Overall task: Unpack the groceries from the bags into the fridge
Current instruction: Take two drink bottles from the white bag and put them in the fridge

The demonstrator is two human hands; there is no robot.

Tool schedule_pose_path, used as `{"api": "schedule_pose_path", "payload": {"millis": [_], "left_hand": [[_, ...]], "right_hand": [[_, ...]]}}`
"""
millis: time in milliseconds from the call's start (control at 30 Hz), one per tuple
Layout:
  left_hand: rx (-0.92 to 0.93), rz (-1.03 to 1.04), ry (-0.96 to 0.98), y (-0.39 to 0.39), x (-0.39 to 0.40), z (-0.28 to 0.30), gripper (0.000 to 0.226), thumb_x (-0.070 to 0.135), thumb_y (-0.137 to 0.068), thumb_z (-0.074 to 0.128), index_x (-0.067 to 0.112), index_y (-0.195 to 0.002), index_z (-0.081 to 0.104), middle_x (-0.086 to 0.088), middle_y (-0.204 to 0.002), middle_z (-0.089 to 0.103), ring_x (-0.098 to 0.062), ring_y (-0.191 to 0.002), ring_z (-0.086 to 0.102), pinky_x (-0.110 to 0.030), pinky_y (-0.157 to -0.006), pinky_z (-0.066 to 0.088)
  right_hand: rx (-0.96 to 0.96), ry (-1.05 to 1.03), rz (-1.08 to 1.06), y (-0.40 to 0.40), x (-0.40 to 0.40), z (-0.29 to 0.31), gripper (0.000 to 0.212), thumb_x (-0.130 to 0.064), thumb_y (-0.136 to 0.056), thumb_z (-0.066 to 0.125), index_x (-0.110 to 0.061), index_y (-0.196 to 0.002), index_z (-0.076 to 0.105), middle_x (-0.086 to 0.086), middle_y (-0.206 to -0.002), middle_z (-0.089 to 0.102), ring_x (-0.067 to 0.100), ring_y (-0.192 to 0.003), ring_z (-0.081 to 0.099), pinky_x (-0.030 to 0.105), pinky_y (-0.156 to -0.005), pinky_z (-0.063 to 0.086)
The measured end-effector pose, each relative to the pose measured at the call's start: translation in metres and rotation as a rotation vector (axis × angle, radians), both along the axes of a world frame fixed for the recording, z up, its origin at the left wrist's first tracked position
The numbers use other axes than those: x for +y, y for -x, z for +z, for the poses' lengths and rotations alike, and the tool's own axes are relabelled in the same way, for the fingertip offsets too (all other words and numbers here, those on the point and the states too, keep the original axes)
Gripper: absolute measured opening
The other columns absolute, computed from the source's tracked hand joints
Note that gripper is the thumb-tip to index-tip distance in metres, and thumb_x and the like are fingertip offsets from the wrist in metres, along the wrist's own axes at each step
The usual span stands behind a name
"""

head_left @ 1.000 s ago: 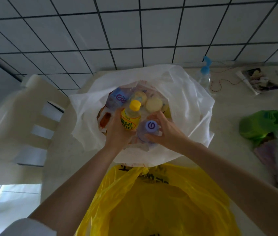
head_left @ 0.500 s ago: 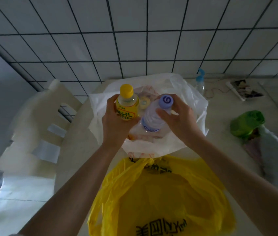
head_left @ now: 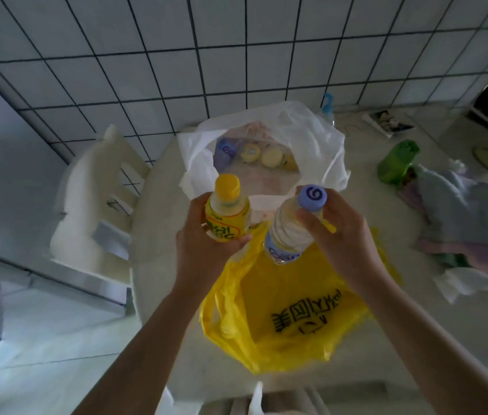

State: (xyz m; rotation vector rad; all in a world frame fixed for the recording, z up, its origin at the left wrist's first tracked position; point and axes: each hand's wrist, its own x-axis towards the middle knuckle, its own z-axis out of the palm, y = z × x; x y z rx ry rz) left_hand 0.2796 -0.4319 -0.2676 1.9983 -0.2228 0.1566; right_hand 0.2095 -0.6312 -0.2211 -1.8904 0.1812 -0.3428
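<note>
Above yellow bag (head_left: 290,319); left hand (head_left: 203,250) grips yellow-capped bottle (head_left: 227,215); right hand (head_left: 344,238) purple-capped bottle (head_left: 292,232)

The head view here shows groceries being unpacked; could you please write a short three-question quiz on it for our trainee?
1. True or false: the left hand grips the yellow-capped bottle.
2. The purple-capped bottle in the right hand hangs above which bag? A) yellow bag B) white bag C) green bag
3. Fill in: the white bag still holds other ____.

Key: 1 true; 2 A; 3 groceries.
</note>
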Motion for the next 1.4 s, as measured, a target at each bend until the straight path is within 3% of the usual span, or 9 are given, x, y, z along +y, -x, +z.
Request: {"api": "schedule_pose_path", "payload": {"millis": [100, 367, 533, 667, 800, 933, 1133, 1267, 1400], "left_hand": [[0.018, -0.006, -0.012, 0.040, 0.028, -0.006, 0.081, 0.028, -0.048, 0.095, 0.034, -0.116, 0.051, 0.029, -0.098, 0.060, 0.004, -0.088, 0.059, -0.027, -0.078, 0.055], [0.138, -0.022, -0.033, 0.148, 0.096, -0.017, 0.083, 0.028, -0.047, 0.095, 0.041, -0.114, 0.047, 0.030, -0.096, 0.060, 0.014, -0.089, 0.057, -0.020, -0.075, 0.053], [0.236, 0.041, -0.006, 0.217, 0.127, -0.024, 0.081, 0.027, -0.048, 0.095, 0.050, -0.109, 0.046, 0.031, -0.093, 0.062, 0.000, -0.088, 0.062, -0.029, -0.077, 0.054], [0.205, 0.099, -0.036, 0.276, 0.146, -0.031, 0.080, 0.027, -0.050, 0.093, 0.049, -0.109, 0.044, 0.029, -0.089, 0.061, 0.001, -0.079, 0.059, -0.015, -0.066, 0.047], [0.247, 0.195, -0.022, 0.326, 0.157, -0.035, 0.076, 0.023, -0.051, 0.092, 0.047, -0.108, 0.047, 0.029, -0.085, 0.062, 0.012, -0.079, 0.057, -0.006, -0.062, 0.041], [0.252, 0.292, -0.005, 0.393, 0.173, -0.039, 0.076, 0.022, -0.052, 0.091, 0.044, -0.111, 0.049, 0.030, -0.085, 0.062, 0.002, -0.077, 0.058, -0.018, -0.067, 0.046], [0.299, 0.429, 0.031, 0.468, 0.212, -0.039, 0.077, 0.022, -0.053, 0.091, 0.052, -0.107, 0.044, 0.042, -0.089, 0.058, 0.018, -0.086, 0.055, -0.020, -0.070, 0.048], [0.307, 0.537, 0.051, 0.505, 0.246, -0.043, 0.077, 0.020, -0.054, 0.091, 0.052, -0.105, 0.044, 0.044, -0.090, 0.057, 0.017, -0.084, 0.055, -0.007, -0.062, 0.044], [0.316, 0.671, 0.083, 0.530, 0.289, -0.053, 0.079, 0.021, -0.053, 0.092, 0.048, -0.110, 0.045, 0.034, -0.089, 0.061, 0.012, -0.086, 0.057, -0.016, -0.068, 0.048]], "right_hand": [[0.010, -0.030, -0.079, 0.043, 0.029, -0.011, 0.021, -0.029, -0.086, 0.067, -0.035, -0.105, 0.063, -0.007, -0.098, 0.069, 0.017, -0.098, 0.063, 0.033, -0.081, 0.051], [0.047, -0.158, -0.097, 0.142, 0.099, -0.021, 0.020, -0.027, -0.081, 0.071, -0.044, -0.090, 0.066, -0.009, -0.093, 0.070, 0.019, -0.093, 0.065, 0.038, -0.080, 0.051], [0.023, -0.083, -0.023, 0.198, 0.130, -0.025, 0.019, -0.028, -0.078, 0.069, -0.032, -0.096, 0.066, -0.013, -0.093, 0.068, 0.010, -0.087, 0.062, 0.021, -0.073, 0.047], [0.057, -0.105, 0.033, 0.241, 0.154, -0.029, 0.023, -0.011, -0.080, 0.073, -0.020, -0.100, 0.065, -0.031, -0.082, 0.065, -0.012, -0.077, 0.057, 0.003, -0.066, 0.040], [0.066, -0.125, 0.126, 0.276, 0.169, -0.033, 0.028, -0.008, -0.081, 0.071, -0.029, -0.099, 0.064, -0.025, -0.094, 0.068, -0.009, -0.089, 0.061, 0.005, -0.072, 0.043], [0.090, -0.114, 0.225, 0.322, 0.186, -0.038, 0.026, -0.010, -0.081, 0.072, -0.027, -0.099, 0.065, -0.018, -0.097, 0.070, -0.003, -0.093, 0.062, 0.008, -0.077, 0.044], [0.136, -0.131, 0.380, 0.370, 0.225, -0.039, 0.027, -0.007, -0.080, 0.072, -0.029, -0.094, 0.064, -0.024, -0.089, 0.069, -0.008, -0.087, 0.061, 0.004, -0.072, 0.042], [0.208, -0.099, 0.506, 0.387, 0.263, -0.044, 0.028, -0.010, -0.080, 0.073, -0.032, -0.096, 0.065, -0.018, -0.093, 0.070, 0.001, -0.093, 0.062, 0.010, -0.075, 0.047], [0.274, -0.082, 0.613, 0.395, 0.311, -0.047, 0.029, -0.015, -0.080, 0.074, -0.030, -0.104, 0.066, -0.017, -0.100, 0.070, 0.007, -0.101, 0.063, 0.023, -0.085, 0.051]]}}
